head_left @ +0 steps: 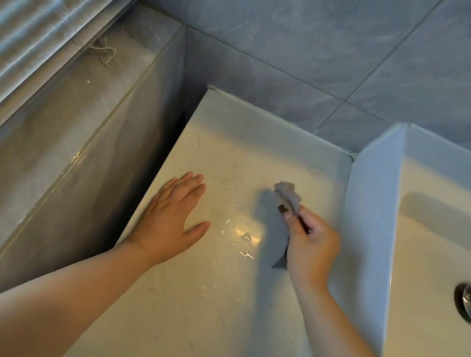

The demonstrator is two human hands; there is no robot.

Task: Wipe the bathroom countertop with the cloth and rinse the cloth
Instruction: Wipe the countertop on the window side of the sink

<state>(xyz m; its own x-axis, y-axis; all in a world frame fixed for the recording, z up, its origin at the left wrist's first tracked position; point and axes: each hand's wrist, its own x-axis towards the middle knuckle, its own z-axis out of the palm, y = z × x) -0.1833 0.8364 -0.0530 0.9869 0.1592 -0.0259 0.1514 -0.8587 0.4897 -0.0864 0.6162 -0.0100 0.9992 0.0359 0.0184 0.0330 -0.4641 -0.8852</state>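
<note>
The right hand (312,241) has its grip clamped on a small grey cloth (287,195), bunched over the middle of the pale counter (205,313), just left of the white sink (430,273). The left hand (171,217) lies flat on the counter, fingers straight, near its left edge.

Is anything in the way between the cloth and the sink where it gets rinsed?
Only the sink's raised side wall, right of the cloth that the right hand pinches. The cloth must go over it.

Left hand (172,220) flat, fingers straight; right hand (310,244) curled, pinching
</note>
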